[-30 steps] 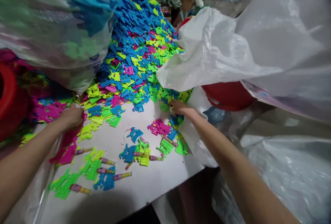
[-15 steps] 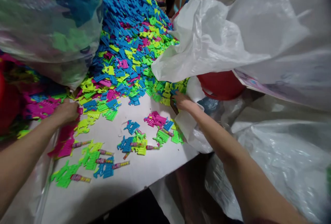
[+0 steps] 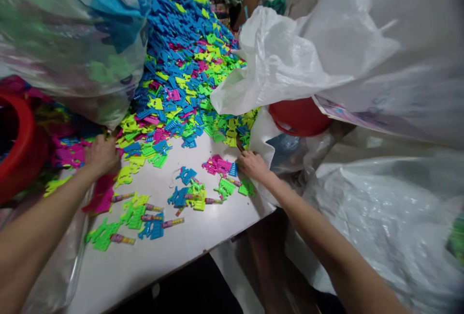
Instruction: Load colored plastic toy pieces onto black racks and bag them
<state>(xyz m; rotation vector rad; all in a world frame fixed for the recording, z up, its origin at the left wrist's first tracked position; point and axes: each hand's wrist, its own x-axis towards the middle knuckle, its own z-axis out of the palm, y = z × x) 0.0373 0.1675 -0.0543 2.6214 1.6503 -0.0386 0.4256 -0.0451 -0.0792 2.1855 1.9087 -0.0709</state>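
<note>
My left hand (image 3: 101,155) is at the left of the white table (image 3: 203,246), fingers curled down beside pink plastic pieces (image 3: 70,153) and the pile's edge; what it holds, if anything, is hidden. My right hand (image 3: 254,165) is closed at the table's right side, close to a blue comb-like piece (image 3: 233,169) and a green piece (image 3: 247,187); its fingertips' contents cannot be made out. Between the hands lie a pink cluster (image 3: 216,164) and several flat cut-out pieces, some with small clear tubes of coloured beads, such as a tube (image 3: 123,239) at front left.
A tall heap of blue, yellow, green and pink pieces (image 3: 181,52) fills the back. A stuffed plastic bag (image 3: 72,52) hangs over the left, above a red tub (image 3: 25,144). White sacks (image 3: 282,57) and a red container (image 3: 299,116) stand on the right.
My right hand has come back from the heap's edge, nearer to me, beside the blue piece. My left hand has shifted little. The whole view has swung slightly, showing more of the red tub.
</note>
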